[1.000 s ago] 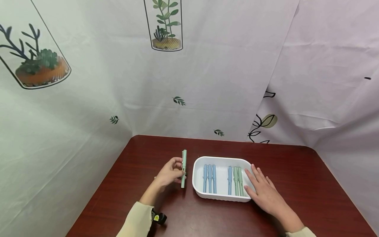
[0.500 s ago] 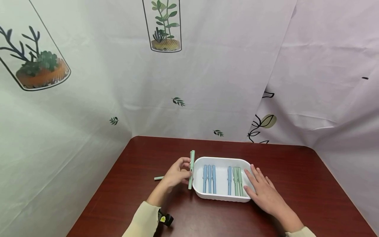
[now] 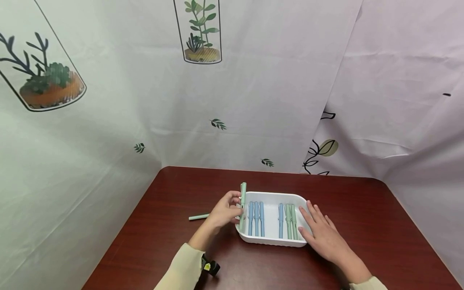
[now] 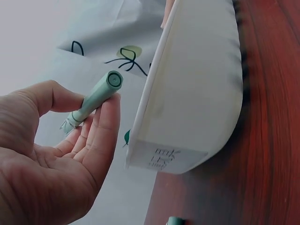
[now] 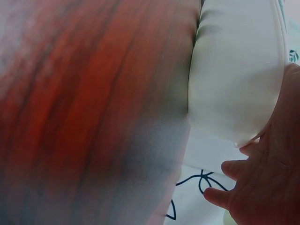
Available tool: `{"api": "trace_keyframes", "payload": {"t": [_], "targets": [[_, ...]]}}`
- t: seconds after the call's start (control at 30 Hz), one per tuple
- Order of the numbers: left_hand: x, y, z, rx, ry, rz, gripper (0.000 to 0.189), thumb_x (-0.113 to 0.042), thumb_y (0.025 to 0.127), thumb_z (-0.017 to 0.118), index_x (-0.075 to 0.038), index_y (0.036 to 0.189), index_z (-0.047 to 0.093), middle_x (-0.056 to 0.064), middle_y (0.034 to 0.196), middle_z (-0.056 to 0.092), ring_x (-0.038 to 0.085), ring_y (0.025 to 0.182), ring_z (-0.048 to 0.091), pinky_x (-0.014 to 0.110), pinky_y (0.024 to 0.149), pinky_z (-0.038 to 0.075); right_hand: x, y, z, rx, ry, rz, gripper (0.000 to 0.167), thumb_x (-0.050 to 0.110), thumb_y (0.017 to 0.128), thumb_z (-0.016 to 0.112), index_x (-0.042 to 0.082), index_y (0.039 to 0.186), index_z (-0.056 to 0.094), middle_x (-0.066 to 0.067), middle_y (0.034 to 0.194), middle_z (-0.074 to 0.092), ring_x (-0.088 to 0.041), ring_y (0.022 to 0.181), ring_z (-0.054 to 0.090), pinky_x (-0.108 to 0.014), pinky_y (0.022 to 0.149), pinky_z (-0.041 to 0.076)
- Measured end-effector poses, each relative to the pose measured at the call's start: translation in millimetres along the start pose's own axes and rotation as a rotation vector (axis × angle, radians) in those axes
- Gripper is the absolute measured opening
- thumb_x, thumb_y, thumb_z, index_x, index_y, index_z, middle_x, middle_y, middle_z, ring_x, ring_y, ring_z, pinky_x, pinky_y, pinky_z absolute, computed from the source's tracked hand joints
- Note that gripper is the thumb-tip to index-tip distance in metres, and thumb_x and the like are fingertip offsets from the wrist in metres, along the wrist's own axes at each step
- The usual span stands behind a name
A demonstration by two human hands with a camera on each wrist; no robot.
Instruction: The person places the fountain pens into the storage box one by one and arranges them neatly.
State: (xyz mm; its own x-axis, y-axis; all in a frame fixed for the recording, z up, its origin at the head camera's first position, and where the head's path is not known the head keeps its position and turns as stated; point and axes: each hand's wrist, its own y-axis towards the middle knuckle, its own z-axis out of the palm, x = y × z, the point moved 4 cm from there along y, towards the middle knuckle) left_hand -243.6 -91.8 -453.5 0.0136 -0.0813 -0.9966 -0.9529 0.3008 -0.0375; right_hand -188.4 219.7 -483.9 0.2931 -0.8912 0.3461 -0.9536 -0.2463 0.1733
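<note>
Between thumb and fingers, my left hand (image 3: pixel 225 210) pinches a light green pen (image 3: pixel 243 205) with a clip. In the head view the pen stands over the left rim of a white tray (image 3: pixel 272 241); the left wrist view shows its round end (image 4: pixel 114 79) pointing toward the camera. Inside the tray lie several pens: three blue pens (image 3: pixel 256 218) side by side at the left, then one blue pen (image 3: pixel 280 220) beside two green pens (image 3: pixel 291 221) at the right. My right hand (image 3: pixel 324 235) rests with straight fingers against the tray's right end.
Another green pen (image 3: pixel 198 217) lies on the dark red wooden table (image 3: pixel 174 193), left of the tray and partly behind my left hand. A pale printed cloth (image 3: pixel 235 100) hangs behind the table.
My left hand has carried the green pen rightward from beside the tray to over its left rim. The pen on the table has come into view. My right hand stays put.
</note>
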Motion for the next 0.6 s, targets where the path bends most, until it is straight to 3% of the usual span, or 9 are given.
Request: {"api": "trace_keyframes", "payload": {"t": [0.6], "targets": [[1.6, 9.4, 32.3, 0.029, -0.028, -0.030, 0.056, 0.004, 0.080, 0.064, -0.001, 0.134, 0.047, 0.009, 0.104, 0.053, 0.014, 0.074, 0.062, 0.033, 0.056, 0.059, 1.9, 0.0, -1.3, 0.008, -0.002, 0.015, 0.066, 0.045, 0.102, 0.056, 0.014, 0.158, 0.038, -0.019, 0.166, 0.022, -0.046, 0.150, 0.022, -0.071, 0.113, 0.022]]}}
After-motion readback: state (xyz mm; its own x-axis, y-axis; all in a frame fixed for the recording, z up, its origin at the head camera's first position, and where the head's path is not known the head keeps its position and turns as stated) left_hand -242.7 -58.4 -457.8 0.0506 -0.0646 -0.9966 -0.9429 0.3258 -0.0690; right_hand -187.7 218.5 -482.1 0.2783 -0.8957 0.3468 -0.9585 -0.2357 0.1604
